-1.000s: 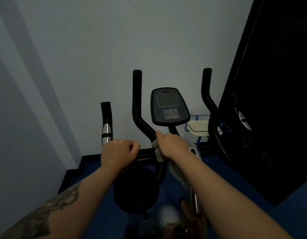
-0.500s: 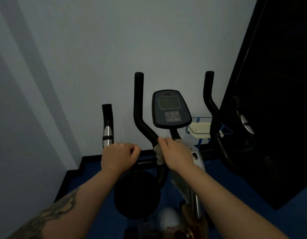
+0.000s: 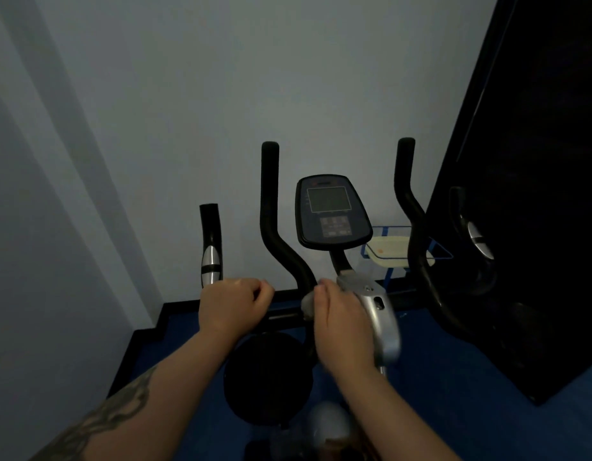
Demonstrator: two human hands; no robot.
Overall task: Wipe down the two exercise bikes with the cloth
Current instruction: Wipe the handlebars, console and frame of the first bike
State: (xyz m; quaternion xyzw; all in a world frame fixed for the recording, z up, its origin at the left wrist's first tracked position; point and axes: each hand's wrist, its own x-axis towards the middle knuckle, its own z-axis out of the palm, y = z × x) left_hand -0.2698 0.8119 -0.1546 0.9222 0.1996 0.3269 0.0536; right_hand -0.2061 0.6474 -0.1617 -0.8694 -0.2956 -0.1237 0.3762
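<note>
Behind the console stood a blue wire rack (image 3: pixel 388 242), and on it lay one pale, shallow tray (image 3: pixel 393 252); whatever it held could not be made out in the dim light. One exercise bike (image 3: pixel 381 314) was in view, with one console (image 3: pixel 333 212), two tall black handlebars (left (image 3: pixel 271 207), right (image 3: pixel 408 207)) and two shorter grips with silver sensor bands, one at far left (image 3: pixel 210 251) and one at far right (image 3: pixel 476 241) against a dark panel (image 3: pixel 537 194). Two bare forearms reached forward from below. The left hand (image 3: pixel 233 306) was curled, knuckles up, gripping the horizontal bar below the left short grip. The right hand (image 3: pixel 341 331) lay at the base of the left tall handlebar, beside the silver post cover, with its fingers wrapped over the cloth (image 3: pixel 308 304). Only a small grey fold of that cloth showed, just left of the fingertips, pressed against the black tube. A black disc-shaped housing (image 3: pixel 268 377) sat beneath both wrists, above the blue floor (image 3: pixel 454 377).
</note>
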